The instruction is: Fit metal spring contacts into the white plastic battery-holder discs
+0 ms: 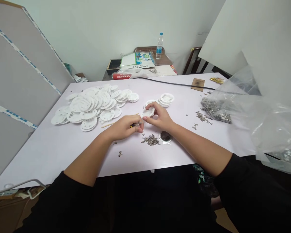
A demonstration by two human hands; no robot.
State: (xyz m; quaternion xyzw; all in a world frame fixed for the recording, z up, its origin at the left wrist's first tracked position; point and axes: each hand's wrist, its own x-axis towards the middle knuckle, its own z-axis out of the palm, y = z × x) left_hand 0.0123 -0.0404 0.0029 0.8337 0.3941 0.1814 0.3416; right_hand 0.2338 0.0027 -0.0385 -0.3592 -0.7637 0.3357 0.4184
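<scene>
White disc [148,112] sits in the right hand [150,113], at the centre of the head view, pinched narrowly between thumb and fingers near its rim. Just beside it, at eight o'clock, the left hand [138,124] is curled closed around a slim dark-and-yellow tool [132,125], mostly hidden by the fingers.

Taking the two hands as the clock's centre, a large heap of white discs [88,105] spreads over the table [87,158] from nine to eleven o'clock. A thin wooden stick [107,125] lies between that heap and the left hand. At one o'clock, a small stack of discs [167,99] rests just past the right hand. A pile of small metal pieces [152,140] lies near at six o'clock, with a round dark-centred object [165,136] beside it at five. Toward three o'clock, more loose metal pieces [203,117] lie by a clear bag of metal parts [217,110]. A black cable [169,83] crosses the far side of the table, and a water bottle [159,47] stands upright beyond it at twelve to one o'clock.
</scene>
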